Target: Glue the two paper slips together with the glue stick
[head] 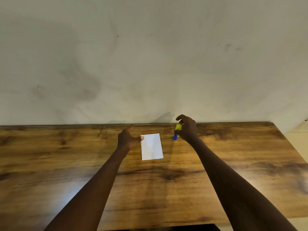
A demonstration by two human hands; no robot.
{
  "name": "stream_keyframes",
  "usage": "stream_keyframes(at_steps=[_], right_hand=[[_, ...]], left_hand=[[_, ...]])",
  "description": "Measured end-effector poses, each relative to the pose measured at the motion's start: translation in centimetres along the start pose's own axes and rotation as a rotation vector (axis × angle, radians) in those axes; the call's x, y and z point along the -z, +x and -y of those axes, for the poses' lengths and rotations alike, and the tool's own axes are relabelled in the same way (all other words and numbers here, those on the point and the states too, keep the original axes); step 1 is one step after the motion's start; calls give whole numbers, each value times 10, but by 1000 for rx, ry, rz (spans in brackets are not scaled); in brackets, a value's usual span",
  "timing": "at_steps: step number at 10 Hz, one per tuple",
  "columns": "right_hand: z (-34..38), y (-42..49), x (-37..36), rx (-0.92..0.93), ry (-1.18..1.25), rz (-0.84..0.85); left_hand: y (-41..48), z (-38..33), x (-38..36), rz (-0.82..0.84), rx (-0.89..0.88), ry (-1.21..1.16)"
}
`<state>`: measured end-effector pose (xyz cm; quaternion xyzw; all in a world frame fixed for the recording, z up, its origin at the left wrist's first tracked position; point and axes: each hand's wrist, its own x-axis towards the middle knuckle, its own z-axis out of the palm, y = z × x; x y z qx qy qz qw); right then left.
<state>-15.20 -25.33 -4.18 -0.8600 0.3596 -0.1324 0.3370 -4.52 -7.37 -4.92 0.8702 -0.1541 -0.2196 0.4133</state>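
A white paper slip (pixel 152 146) lies flat on the wooden table (pixel 66 155), near its far edge. I see only one white rectangle, so I cannot tell if a second slip lies under it. My left hand (pixel 127 139) is open beside the slip's left edge, its thumb tip touching the top left corner. Just right of the slip stands a glue stick (pixel 176 131) with a yellow cap and blue body. My right hand (pixel 187 128) grips it from the right, fingers curled round the cap and upper body.
The table's far edge meets a plain, stained wall (pixel 150 64). The table's right edge (pixel 290 144) slants down on the right, with pale floor beyond it. Bare wood spreads to the left, right and front of the slip.
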Motion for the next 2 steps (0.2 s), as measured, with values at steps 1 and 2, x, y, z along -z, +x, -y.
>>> stream_keyframes(at_steps=[1,2], right_hand=[[7,-1,8,19,14,24],[14,-3,16,35,18,21]], left_hand=[[-2,-3,8,8,-32,-6],[-5,-10,15,-11,-38,-24]])
